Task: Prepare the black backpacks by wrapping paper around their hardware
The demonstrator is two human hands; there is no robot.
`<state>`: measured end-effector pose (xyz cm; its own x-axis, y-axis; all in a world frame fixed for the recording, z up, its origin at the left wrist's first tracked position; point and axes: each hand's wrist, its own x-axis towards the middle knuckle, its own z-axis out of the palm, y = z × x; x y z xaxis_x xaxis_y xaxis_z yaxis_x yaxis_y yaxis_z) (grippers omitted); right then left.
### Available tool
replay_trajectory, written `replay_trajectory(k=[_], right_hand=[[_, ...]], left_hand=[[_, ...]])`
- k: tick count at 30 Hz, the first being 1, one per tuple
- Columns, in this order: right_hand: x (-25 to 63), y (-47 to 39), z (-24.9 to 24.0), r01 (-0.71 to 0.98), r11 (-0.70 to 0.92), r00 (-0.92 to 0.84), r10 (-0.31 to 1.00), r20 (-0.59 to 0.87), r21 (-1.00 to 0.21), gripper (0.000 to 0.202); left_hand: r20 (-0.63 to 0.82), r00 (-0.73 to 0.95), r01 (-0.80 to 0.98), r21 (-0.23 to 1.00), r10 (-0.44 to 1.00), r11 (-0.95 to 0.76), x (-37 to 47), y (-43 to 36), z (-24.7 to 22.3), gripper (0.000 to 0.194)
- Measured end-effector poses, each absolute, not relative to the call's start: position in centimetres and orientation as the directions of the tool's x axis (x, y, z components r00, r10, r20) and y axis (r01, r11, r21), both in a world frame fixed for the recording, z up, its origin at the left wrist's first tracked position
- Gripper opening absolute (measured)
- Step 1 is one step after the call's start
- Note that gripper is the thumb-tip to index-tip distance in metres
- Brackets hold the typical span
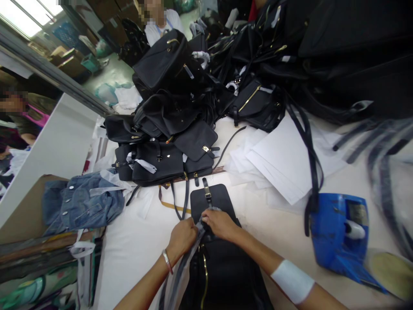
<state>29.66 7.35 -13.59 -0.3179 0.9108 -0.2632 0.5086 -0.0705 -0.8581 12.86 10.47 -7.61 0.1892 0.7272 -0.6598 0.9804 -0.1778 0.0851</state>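
A black backpack (226,271) with a gold zipper lies on the white table in front of me, its flap (222,196) and buckled strap turned away from me. Both my hands meet over its upper part. My left hand (184,236), with a bracelet at the wrist, is closed on a strap in clear plastic wrap (183,269) that runs down along the bag's left side. My right hand (220,223) is closed in a pinch at the upper end of the same wrapped strap. The fingertips are partly hidden.
Black bags (158,161) are piled at the back, beside white paper sheets (280,159). A blue tape dispenser (338,228) stands at right, near plastic-wrapped straps (382,172). A denim jacket (84,200) lies left. One person (163,23) is behind the pile, another (32,112) at far left.
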Motion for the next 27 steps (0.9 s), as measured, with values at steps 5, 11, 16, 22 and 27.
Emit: replay_trajectory(k=[5, 11, 16, 22, 27], right_hand=[[30.0, 7.6, -13.5, 0.347, -0.118, -0.389, 0.885, -0.257, -0.93, 0.026], [32.2, 6.4, -12.7, 0.632, 0.044, -0.267, 0.949, -0.165, -0.773, 0.021], [32.0, 5.0, -13.1, 0.678, -0.02, -0.211, 0.952, -0.221, -0.735, 0.013], [31.5, 4.1, -13.8, 0.513, -0.005, -0.242, 0.959, -0.15, -0.858, 0.015], [31.3, 3.8, -14.3, 0.513, -0.077, -0.134, 0.977, -0.169, -0.855, 0.019]], left_hand=[[-0.681, 0.197, 0.979, 0.098, 0.705, -0.179, 13.4, 10.7, -8.6, 0.02], [-0.685, 0.207, 0.978, 0.129, 0.699, -0.163, 13.6, 11.0, -8.9, 0.02], [-0.671, 0.219, 0.976, 0.149, 0.708, -0.16, 13.9, 11.0, -9.2, 0.018], [-0.652, 0.223, 0.975, 0.138, 0.725, -0.175, 14.5, 10.8, -9.6, 0.02], [-0.663, 0.226, 0.974, 0.138, 0.713, -0.18, 15.5, 10.8, -9.6, 0.022]])
